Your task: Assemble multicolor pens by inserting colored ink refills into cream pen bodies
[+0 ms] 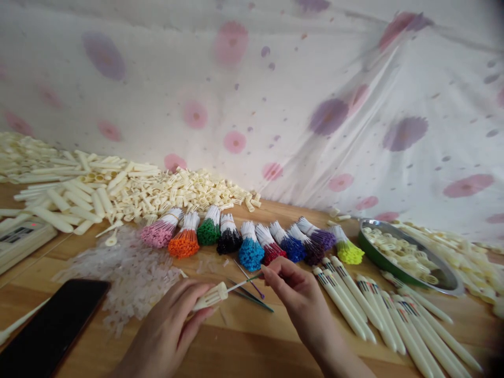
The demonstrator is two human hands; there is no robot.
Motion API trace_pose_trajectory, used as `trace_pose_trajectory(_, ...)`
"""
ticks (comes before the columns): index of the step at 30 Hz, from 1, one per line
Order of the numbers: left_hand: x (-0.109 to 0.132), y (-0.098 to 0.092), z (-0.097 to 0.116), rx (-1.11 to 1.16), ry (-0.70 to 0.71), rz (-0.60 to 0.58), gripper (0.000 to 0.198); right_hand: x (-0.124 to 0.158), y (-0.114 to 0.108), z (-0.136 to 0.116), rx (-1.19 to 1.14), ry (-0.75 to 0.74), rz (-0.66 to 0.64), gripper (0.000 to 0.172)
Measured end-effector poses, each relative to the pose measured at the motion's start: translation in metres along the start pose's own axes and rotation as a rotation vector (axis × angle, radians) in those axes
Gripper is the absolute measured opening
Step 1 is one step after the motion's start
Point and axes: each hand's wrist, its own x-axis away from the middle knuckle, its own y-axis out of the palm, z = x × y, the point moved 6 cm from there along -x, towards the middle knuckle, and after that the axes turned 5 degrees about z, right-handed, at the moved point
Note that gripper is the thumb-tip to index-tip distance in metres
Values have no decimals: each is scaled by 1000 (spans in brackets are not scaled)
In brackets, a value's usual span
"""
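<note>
Grips clamped: left hand (pixel 167 323) on slotted tube (pixel 211 297), right hand (pixel 297 291) on green-ended rod (pixel 238 285); pale device (pixel 29 242), markings blurred.

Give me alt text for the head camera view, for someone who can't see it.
A left hand holds a cream slotted piece while the right hand holds a thin green-tipped refill at its slotted end, above a wooden table. Beyond lie ten colored refill bundles; cream pens lie at right.

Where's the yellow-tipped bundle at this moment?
In the head view, right of centre: the yellow-tipped bundle ends the row, between the purple-tipped bundle and the green-sided dish.
</note>
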Motion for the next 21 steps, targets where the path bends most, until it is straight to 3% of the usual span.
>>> trace_pose_trajectory(9, 5, 5, -6, 3, -21, -47, 22, 3, 5, -1, 38, -4, -58, 33)
trace_pose_trajectory(21, 5, 5, 1, -84, 83, -54, 20, 6, 19, 13, -20, 179, -121, 34)
